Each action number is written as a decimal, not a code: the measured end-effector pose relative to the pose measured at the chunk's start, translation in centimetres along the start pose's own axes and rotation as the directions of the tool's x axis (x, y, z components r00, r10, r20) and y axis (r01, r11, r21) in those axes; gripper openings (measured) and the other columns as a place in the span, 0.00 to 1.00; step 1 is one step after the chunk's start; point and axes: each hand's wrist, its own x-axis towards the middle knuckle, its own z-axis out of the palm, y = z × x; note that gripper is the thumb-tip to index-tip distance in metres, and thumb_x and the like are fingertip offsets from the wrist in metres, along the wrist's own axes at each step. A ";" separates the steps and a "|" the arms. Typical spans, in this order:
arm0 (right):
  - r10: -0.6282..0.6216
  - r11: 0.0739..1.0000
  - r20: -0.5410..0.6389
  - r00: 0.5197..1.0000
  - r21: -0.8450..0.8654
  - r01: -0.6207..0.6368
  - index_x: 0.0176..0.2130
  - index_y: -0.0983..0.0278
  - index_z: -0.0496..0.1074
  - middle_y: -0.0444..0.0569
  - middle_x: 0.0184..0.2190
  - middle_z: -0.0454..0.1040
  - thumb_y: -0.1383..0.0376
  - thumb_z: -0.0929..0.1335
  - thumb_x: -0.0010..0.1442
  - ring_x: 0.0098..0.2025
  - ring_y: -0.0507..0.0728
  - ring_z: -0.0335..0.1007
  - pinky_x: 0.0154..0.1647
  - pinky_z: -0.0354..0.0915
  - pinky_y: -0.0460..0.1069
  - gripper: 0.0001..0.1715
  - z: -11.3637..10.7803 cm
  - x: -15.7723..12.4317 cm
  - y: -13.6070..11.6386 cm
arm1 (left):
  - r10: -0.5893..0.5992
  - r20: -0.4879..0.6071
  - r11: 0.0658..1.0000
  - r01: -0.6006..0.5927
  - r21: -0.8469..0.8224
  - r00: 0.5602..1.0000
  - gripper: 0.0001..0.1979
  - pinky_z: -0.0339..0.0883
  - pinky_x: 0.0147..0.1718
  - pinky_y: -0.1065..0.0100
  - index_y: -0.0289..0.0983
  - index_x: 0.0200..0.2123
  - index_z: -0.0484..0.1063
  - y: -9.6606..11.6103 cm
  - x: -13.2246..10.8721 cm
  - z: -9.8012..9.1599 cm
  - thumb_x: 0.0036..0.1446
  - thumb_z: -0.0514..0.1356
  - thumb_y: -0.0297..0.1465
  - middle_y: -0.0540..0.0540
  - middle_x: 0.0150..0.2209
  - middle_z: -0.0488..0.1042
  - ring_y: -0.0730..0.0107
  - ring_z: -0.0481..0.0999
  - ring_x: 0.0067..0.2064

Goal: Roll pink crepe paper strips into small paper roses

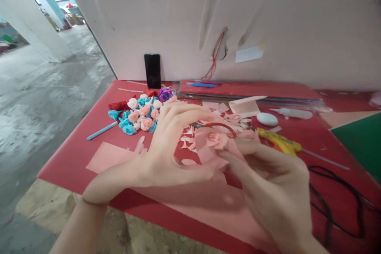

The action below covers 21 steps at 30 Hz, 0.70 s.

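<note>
A pink paper flower (216, 141) is held up over the red table (68, 162), pinched low down by the fingers and thumb of the right hand (276, 182). The left hand (163, 149) is curved around the flower's left side, with its thumb and fingers spread wide apart. Its thumb tip is placed by the flower's low edge; whether the paper is touched cannot be told. Below the hands, a big pink sheet (208, 210) is laid flat. Behind the flower, scissors (222, 125) are seen among pink scraps (187, 141). Small paper roses (145, 111) are heaped to the left. A yellow glue gun (279, 141) is set down to the right.
</note>
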 end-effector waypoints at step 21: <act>-0.171 0.964 0.064 0.983 -0.195 0.180 0.28 0.57 0.67 0.37 0.22 0.71 0.75 0.67 0.54 0.22 0.48 0.67 0.25 0.68 0.43 0.12 0.3 -0.8 -0.6 | 0.240 0.010 0.961 -0.239 0.139 0.971 0.08 0.65 0.54 0.55 0.43 0.35 0.69 0.0 0.1 -0.5 0.51 0.59 0.26 0.52 0.31 0.76 0.67 0.70 0.38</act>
